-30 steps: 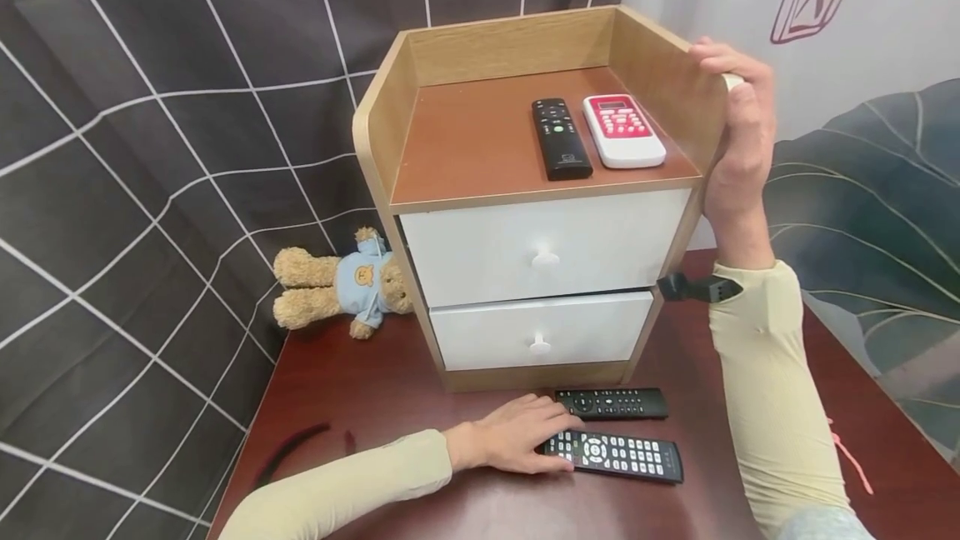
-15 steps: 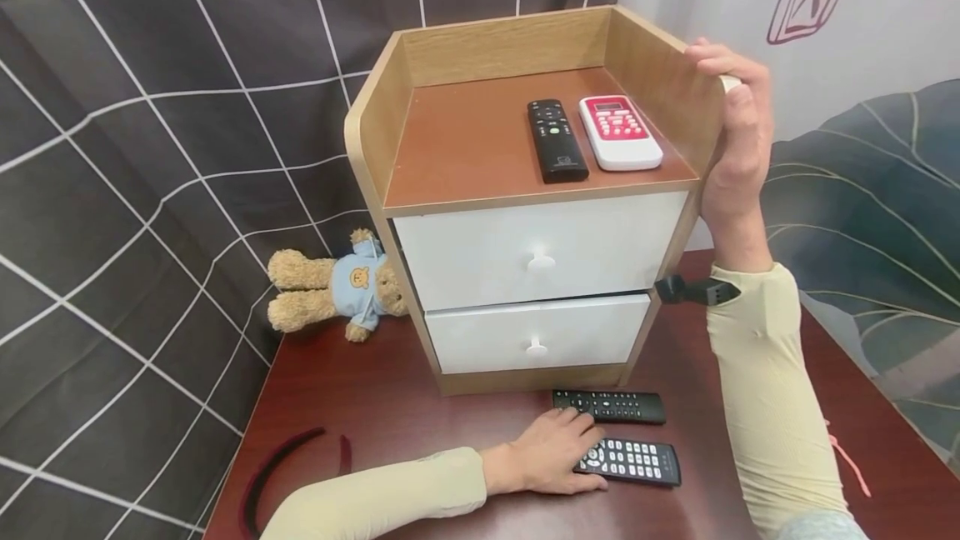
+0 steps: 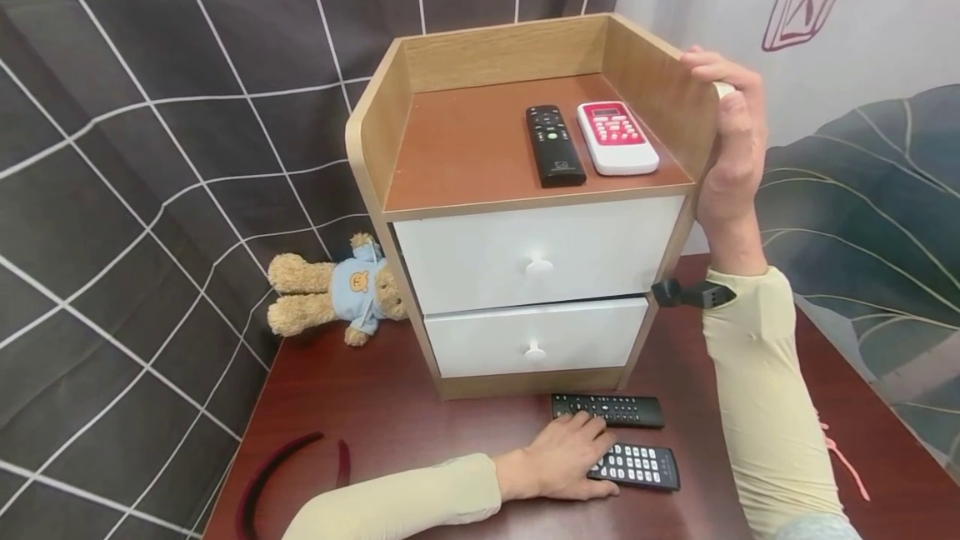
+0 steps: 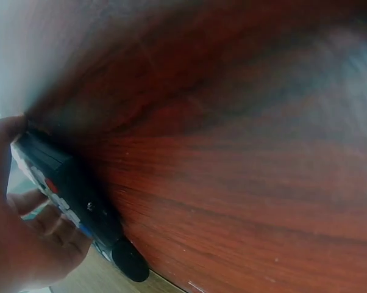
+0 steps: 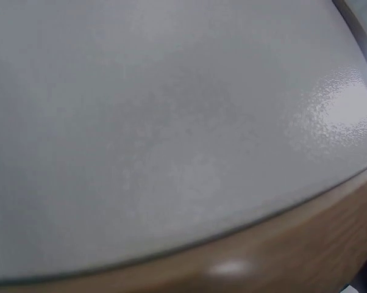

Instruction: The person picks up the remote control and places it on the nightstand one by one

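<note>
On the table, my left hand (image 3: 567, 458) covers the left half of a black remote control (image 3: 643, 467) with pale buttons. In the left wrist view, the thumb is at one edge of this remote control (image 4: 67, 183) and the curled fingers are along the other. Just beyond it lies a second black remote control (image 3: 626, 412), overlapped by my fingertips in the head view. My right hand (image 3: 735, 140) grips the top of the right side panel of a small wooden cabinet (image 3: 495, 63). The right wrist view shows a white drawer front (image 5: 171, 134), without the hand.
Another black remote control (image 3: 555, 145) and a white and red remote control (image 3: 618, 138) lie on the cabinet's top. A teddy bear (image 3: 352, 290) lies left of the cabinet. A dark headband (image 3: 262, 473) is at the table's front left, and a pink cord (image 3: 846, 463) at the right.
My left hand has slid right along the pale-buttoned remote control, from its left end to farther over it. The right hand keeps its grip on the cabinet.
</note>
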A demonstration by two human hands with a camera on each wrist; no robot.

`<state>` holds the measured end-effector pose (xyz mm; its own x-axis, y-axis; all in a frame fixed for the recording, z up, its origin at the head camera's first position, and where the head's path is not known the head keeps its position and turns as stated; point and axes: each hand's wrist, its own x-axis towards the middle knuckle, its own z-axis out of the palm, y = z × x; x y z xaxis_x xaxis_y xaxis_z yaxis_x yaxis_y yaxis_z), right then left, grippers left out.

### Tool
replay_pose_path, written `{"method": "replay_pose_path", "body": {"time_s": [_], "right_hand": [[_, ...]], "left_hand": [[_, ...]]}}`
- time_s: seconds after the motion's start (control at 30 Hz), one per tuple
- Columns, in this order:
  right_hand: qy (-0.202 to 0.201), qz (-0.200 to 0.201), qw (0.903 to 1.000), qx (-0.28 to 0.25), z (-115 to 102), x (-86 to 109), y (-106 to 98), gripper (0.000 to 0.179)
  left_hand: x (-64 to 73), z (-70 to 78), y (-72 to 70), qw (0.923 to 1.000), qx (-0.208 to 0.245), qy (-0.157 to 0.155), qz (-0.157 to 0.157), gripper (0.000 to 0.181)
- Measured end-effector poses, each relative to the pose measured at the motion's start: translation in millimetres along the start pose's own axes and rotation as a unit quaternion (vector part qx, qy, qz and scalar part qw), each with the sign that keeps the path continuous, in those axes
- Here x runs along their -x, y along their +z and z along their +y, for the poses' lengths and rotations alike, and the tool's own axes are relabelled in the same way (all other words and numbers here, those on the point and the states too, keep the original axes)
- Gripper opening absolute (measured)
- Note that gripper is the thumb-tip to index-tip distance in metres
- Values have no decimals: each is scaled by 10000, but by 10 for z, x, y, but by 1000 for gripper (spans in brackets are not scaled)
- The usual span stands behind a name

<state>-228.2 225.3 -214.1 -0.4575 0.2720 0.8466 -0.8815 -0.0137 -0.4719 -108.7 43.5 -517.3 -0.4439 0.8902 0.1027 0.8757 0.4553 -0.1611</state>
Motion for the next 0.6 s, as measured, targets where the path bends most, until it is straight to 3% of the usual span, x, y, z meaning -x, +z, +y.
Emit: {"method": "replay_pose_path", "body": {"time_s": [0.6], "right_hand": [[55, 14, 10000, -42, -7, 10, -8, 31]], "left_hand": [[194, -106, -143, 9997, -250, -24, 34, 54]]}}
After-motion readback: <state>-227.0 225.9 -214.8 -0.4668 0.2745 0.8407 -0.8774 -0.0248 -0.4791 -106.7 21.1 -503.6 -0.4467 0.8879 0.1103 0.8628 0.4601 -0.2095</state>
